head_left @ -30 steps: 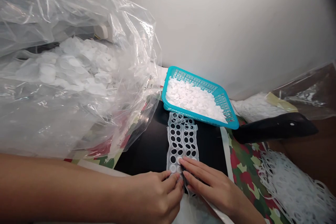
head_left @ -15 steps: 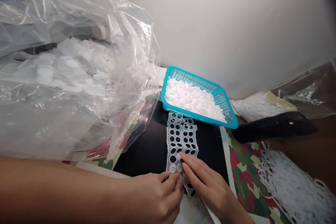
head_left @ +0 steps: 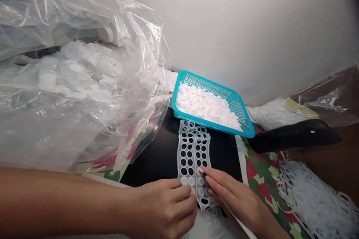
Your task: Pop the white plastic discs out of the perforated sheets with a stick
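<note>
Two translucent strips with rows of round holes (head_left: 186,153) lie side by side on a black board (head_left: 157,153). White round pieces fill some holes near the hands. My left hand (head_left: 168,207) is closed at the lower part of the left strip, its fingertips pressed together; what they grip, if anything, is hidden. My right hand (head_left: 238,194) is over the right strip, fingers together, with a small white piece (head_left: 201,170) at the fingertips. Just beyond the strips stands a turquoise basket (head_left: 210,122) holding many small white pieces.
A large clear plastic bag (head_left: 134,93) of translucent discs fills the left side. On the right are a black elongated object (head_left: 294,135), a heap of perforated translucent strips (head_left: 319,194) and a patterned cloth (head_left: 263,179). A pale wall (head_left: 238,26) rises behind.
My right hand has moved right, from the left strip to the right strip. More white pieces show in the right strip's lower rows. My left hand has shifted slightly, and the strips lie straighter.
</note>
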{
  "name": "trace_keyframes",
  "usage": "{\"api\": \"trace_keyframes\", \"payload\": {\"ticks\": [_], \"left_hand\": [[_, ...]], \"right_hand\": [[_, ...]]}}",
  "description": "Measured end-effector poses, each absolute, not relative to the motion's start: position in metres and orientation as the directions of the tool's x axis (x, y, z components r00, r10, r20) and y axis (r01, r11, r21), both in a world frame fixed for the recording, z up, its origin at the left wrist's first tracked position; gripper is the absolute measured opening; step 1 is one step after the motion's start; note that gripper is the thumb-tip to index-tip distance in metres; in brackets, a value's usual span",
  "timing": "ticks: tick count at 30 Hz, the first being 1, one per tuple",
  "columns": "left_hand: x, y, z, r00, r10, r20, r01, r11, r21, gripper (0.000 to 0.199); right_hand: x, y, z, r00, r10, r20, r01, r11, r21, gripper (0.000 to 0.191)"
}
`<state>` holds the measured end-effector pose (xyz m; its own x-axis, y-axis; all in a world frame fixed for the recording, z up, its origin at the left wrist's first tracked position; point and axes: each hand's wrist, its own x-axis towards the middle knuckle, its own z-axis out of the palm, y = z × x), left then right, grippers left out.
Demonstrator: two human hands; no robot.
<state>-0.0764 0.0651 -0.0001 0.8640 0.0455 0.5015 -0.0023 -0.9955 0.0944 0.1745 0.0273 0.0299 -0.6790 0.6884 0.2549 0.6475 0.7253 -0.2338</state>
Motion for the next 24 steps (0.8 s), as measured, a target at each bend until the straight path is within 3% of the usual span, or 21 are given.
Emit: {"api": "trace_keyframes", "payload": {"ticks": [5,11,24], "left_hand": [[-0.0727,0.0686,0.0046,0.866,0.102,0.490,0.030,-0.988,0.152,0.041],[-0.0739,0.0696,0.0023,0.904,0.134,0.405,0.058,-0.979,0.196,0.052],[-0.0725,0.0726,0.0060,0.919,0.119,0.376,0.029,-0.971,0.236,0.034]], "right_hand": [[0.1769,0.0274,0.0252,-0.715,0.671,0.196,0.631,0.740,-0.234,0.033],[0.1801,0.0278,0.0281,-0.713,0.675,0.189,0.607,0.729,-0.316,0.040],[0.1821,0.0248,0.0244,-0.717,0.684,0.131,0.636,0.720,-0.278,0.042]]}}
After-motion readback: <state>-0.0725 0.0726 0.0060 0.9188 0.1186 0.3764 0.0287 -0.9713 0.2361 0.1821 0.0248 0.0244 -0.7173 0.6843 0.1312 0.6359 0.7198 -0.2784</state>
